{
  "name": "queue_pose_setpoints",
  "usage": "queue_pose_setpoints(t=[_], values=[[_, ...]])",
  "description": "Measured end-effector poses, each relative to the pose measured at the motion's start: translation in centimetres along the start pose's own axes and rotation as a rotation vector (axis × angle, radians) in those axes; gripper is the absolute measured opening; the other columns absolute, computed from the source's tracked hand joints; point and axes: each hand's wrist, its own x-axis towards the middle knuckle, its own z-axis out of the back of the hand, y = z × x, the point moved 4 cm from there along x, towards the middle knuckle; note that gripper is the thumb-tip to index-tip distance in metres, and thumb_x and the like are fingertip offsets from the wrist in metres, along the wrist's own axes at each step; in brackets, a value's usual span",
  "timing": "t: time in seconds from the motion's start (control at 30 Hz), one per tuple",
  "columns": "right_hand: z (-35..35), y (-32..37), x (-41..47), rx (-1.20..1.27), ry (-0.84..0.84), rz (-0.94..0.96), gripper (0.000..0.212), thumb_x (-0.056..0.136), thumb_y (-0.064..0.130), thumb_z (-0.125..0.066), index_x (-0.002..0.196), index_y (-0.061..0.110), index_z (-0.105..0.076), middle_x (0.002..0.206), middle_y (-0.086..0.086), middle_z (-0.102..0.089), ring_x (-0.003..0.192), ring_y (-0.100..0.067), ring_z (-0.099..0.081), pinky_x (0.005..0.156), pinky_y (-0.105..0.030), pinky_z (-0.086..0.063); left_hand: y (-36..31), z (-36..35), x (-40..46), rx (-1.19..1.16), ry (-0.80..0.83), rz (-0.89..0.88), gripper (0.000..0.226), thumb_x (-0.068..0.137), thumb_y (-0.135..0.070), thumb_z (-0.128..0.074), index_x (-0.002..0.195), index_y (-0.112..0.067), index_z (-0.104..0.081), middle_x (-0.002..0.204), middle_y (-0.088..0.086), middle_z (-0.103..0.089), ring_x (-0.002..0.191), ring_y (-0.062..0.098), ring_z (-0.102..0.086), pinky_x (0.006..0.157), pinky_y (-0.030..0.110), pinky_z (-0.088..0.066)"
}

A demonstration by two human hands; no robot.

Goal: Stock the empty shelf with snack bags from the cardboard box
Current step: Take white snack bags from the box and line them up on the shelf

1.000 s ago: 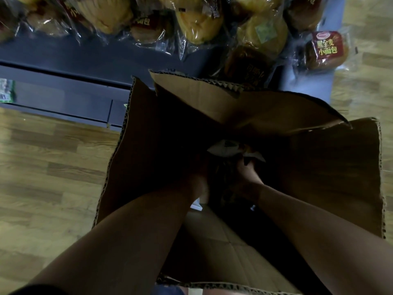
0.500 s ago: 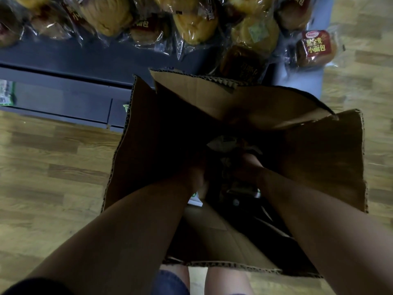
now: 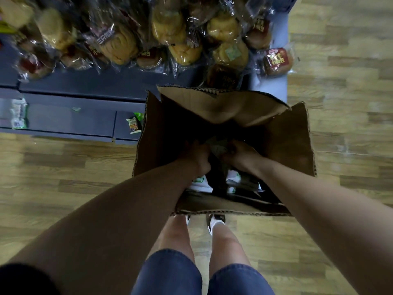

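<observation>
Cardboard box, corrugated and brown with flaps splayed open, stands on the wood-plank floor against a dark shelf. Inside it, the left hand and right hand both close on a crinkly pale snack bag. Glossy plastic-wrapped bread packs lie heaped on the shelf.
</observation>
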Motion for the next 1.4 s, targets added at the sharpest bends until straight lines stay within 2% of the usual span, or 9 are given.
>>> queue_pose_setpoints(t=[0.07, 0.17, 0.3, 0.5, 0.7, 0.97, 1.03, 1.17, 1.4], values=[[0.5, 0.3, -1.1, 0.011, -0.107, -0.002, 0.008, 0.086, 0.027, -0.062, 0.09, 0.021, -0.059, 0.092, -0.002, -0.066, 0.071, -0.013, -0.058, 0.054, -0.019, -0.041, -0.3, 1.3, -1.3, -0.053, -0.032, 0.045, 0.054, 0.083, -0.026, -0.046, 0.136, -0.022, -0.042, 0.146, 0.009, -0.034, 0.134, 0.04, -0.026, 0.109, 0.053, -0.027], [0.8, 0.2, -2.1, -0.015, -0.197, 0.013, 0.011, 0.081, 0.026, -0.062, 0.083, 0.02, -0.053, 0.077, -0.001, -0.063, 0.068, -0.018, -0.062, 0.055, -0.024, -0.045, -1.2, 3.4, -4.4, -0.106, -0.098, 0.05, 0.053, 0.083, -0.027, -0.048, 0.135, -0.024, -0.038, 0.142, 0.009, -0.033, 0.134, 0.038, -0.023, 0.106, 0.052, -0.031], [2.2, 1.3, -4.6, -0.074, -0.36, 0.031, 0.026, 0.079, 0.039, -0.058, 0.103, 0.032, -0.051, 0.1, 0.0, -0.06, 0.086, -0.026, -0.06, 0.068, -0.034, -0.051, -2.4, 5.9, -8.6, -0.115, -0.263, 0.058, 0.055, 0.082, -0.02, -0.054, 0.133, -0.031, -0.038, 0.133, 0.006, -0.032, 0.126, 0.032, -0.024, 0.093, 0.046, -0.039], [4.3, 3.4, -9.6, -0.069, -0.589, 0.106, 0.033, 0.084, 0.037, -0.057, 0.117, 0.033, -0.05, 0.12, -0.001, -0.05, 0.106, -0.026, -0.052, 0.073, -0.038, -0.05, -3.3, 8.5, -13.2, -0.005, -0.506, -0.044, 0.071, 0.082, -0.015, -0.054, 0.142, -0.034, -0.021, 0.142, 0.001, -0.024, 0.131, 0.029, -0.018, 0.1, 0.044, -0.034], [5.8, 6.4, -13.6, -0.112, -0.762, 0.219, 0.031, 0.086, 0.036, -0.057, 0.115, 0.027, -0.052, 0.119, -0.001, -0.047, 0.107, -0.023, -0.049, 0.068, -0.039, -0.05, -3.9, 11.2, -17.0, 0.047, -0.715, -0.194, 0.077, 0.079, -0.017, -0.056, 0.144, -0.034, -0.02, 0.144, 0.0, -0.02, 0.128, 0.026, -0.017, 0.102, 0.041, -0.034], [7.9, 10.9, -17.7, -0.266, -0.955, 0.356, 0.04, 0.082, 0.028, -0.065, 0.12, 0.025, -0.055, 0.128, -0.003, -0.049, 0.111, -0.03, -0.05, 0.059, -0.035, -0.049, -3.8, 14.7, -20.5, 0.093, -0.95, -0.261, 0.071, 0.069, -0.012, -0.055, 0.136, -0.026, -0.036, 0.133, 0.012, -0.048, 0.119, 0.033, -0.034, 0.092, 0.048, -0.047], [8.5, 11.9, -18.6, -0.262, -0.99, 0.413, 0.045, 0.079, 0.025, -0.069, 0.122, 0.024, -0.057, 0.129, -0.004, -0.05, 0.112, -0.031, -0.051, 0.06, -0.035, -0.05, -3.6, 15.5, -21.5, 0.121, -0.996, -0.268, 0.066, 0.071, -0.016, -0.044, 0.135, -0.024, -0.036, 0.13, 0.011, -0.046, 0.116, 0.034, -0.036, 0.089, 0.048, -0.049], [9.6, 13.6, -20.3, -0.237, -1.047, 0.469, 0.047, 0.076, 0.024, -0.072, 0.121, 0.028, -0.058, 0.13, 0.0, -0.049, 0.113, -0.024, -0.049, 0.06, -0.035, -0.051, -3.4, 17.4, -23.5, 0.121, -1.093, -0.307, 0.071, 0.065, -0.009, -0.06, 0.134, -0.018, -0.044, 0.131, 0.009, -0.039, 0.115, 0.034, -0.037, 0.088, 0.047, -0.049], [10.7, 16.7, -23.7, -0.154, -1.206, 0.619, 0.036, 0.082, 0.031, -0.058, 0.116, 0.023, -0.061, 0.125, -0.002, -0.05, 0.115, -0.015, -0.046, 0.072, -0.026, -0.047, -3.5, 20.5, -27.9, 0.058, -1.239, -0.457, 0.064, 0.069, -0.002, -0.06, 0.13, -0.018, -0.046, 0.133, 0.011, -0.048, 0.124, 0.035, -0.042, 0.098, 0.043, -0.042]])
